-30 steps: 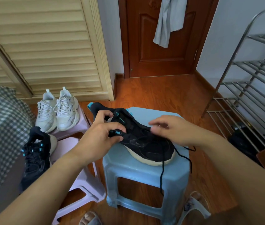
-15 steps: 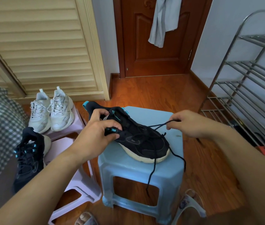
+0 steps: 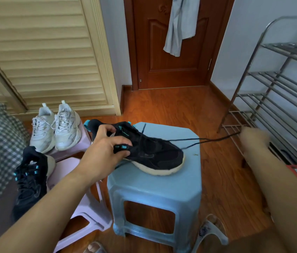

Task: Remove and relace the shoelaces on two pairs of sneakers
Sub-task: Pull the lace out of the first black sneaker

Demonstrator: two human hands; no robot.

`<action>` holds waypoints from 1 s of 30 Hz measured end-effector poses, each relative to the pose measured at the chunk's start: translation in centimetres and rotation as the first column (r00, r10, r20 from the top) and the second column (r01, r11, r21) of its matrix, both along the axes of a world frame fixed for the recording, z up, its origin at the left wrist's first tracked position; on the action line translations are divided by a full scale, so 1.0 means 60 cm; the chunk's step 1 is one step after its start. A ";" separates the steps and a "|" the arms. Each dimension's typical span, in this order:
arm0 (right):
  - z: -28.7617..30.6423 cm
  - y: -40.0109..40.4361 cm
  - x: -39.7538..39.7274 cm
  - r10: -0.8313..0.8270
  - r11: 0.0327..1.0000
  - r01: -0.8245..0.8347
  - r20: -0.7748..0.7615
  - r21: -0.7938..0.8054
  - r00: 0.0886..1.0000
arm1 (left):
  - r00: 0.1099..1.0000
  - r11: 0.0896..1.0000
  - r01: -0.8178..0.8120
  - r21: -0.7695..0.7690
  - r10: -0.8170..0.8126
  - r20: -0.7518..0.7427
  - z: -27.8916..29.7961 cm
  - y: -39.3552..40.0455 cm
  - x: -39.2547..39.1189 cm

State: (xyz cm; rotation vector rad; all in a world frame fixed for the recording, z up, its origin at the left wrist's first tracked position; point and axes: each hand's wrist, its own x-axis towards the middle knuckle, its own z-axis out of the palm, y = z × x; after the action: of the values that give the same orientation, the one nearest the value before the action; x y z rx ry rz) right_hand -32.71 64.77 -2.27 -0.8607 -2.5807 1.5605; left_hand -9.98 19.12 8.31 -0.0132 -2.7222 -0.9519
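Black and limp, the shoelace [image 3: 209, 140] looks light and best pinched near its tip, where the blurred right hand [image 3: 253, 138] seemingly grips it, while left hand [image 3: 104, 152] fingers clamp the soft black sneaker [image 3: 149, 152] on the blue stool [image 3: 162, 183].
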 end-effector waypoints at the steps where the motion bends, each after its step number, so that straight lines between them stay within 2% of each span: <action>1: 0.026 -0.029 0.018 0.149 0.962 -0.163 0.082 0.217 0.985 | 1.000 1.000 0.016 -0.006 -0.016 -0.002 -0.002 0.001 0.000; 2: 0.063 -0.073 0.050 0.305 0.841 -0.356 0.186 0.409 0.934 | 1.000 1.000 0.026 -0.005 -0.026 -0.005 -0.003 0.001 -0.001; 3: 0.129 -0.148 0.111 0.408 0.686 -0.495 0.280 0.534 0.869 | 1.000 1.000 0.030 0.001 -0.030 -0.007 -0.003 0.001 -0.003; 4: 0.164 -0.200 0.147 0.480 0.526 -0.567 0.329 0.633 0.813 | 1.000 1.000 0.030 0.010 -0.030 -0.006 -0.003 0.000 -0.004; 6: 0.188 -0.261 0.180 0.684 0.461 -0.645 0.218 0.610 0.696 | 1.000 0.999 0.026 0.022 -0.026 -0.004 -0.003 -0.003 -0.007; 8: 0.204 -0.309 0.213 0.880 0.390 -0.824 0.098 0.412 0.465 | 0.999 0.999 0.035 0.034 -0.034 -0.005 -0.006 -0.005 -0.006; 9: 0.200 -0.327 0.221 0.923 0.305 -0.872 0.108 0.384 0.370 | 0.999 0.998 0.041 0.042 -0.040 -0.009 -0.007 -0.005 -0.005; 10: 0.205 -0.345 0.231 0.949 0.220 -0.886 0.120 0.409 0.291 | 0.999 0.998 0.046 0.047 -0.046 -0.013 -0.007 -0.005 -0.004; 11: 0.204 -0.356 0.235 0.955 0.172 -0.866 0.137 0.469 0.263 | 0.999 0.997 0.049 0.053 -0.049 -0.015 -0.008 -0.005 -0.004; 13: 0.196 -0.362 0.230 0.954 0.143 -0.816 0.142 0.560 0.265 | 0.998 0.997 0.053 0.055 -0.052 -0.021 -0.009 -0.006 -0.003; 17: 0.194 -0.368 0.224 0.934 0.123 -0.762 0.186 0.636 0.306 | 0.998 0.996 0.064 0.057 -0.063 -0.025 -0.012 -0.007 -0.002; 24: 0.203 -0.361 0.218 0.933 0.216 -0.781 0.111 0.586 0.342 | 0.999 0.995 0.053 0.086 -0.053 -0.004 -0.013 -0.008 -0.006; 30: 0.202 -0.367 0.222 0.886 0.303 -0.755 0.119 0.582 0.448 | 0.999 0.996 0.052 0.066 -0.051 -0.021 -0.013 -0.008 -0.009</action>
State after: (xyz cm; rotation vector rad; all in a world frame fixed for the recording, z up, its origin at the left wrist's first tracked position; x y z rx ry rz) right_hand -19.36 42.73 9.85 0.8598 -3.1261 0.6294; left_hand -10.55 18.66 7.55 -0.0796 -2.6832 -1.0506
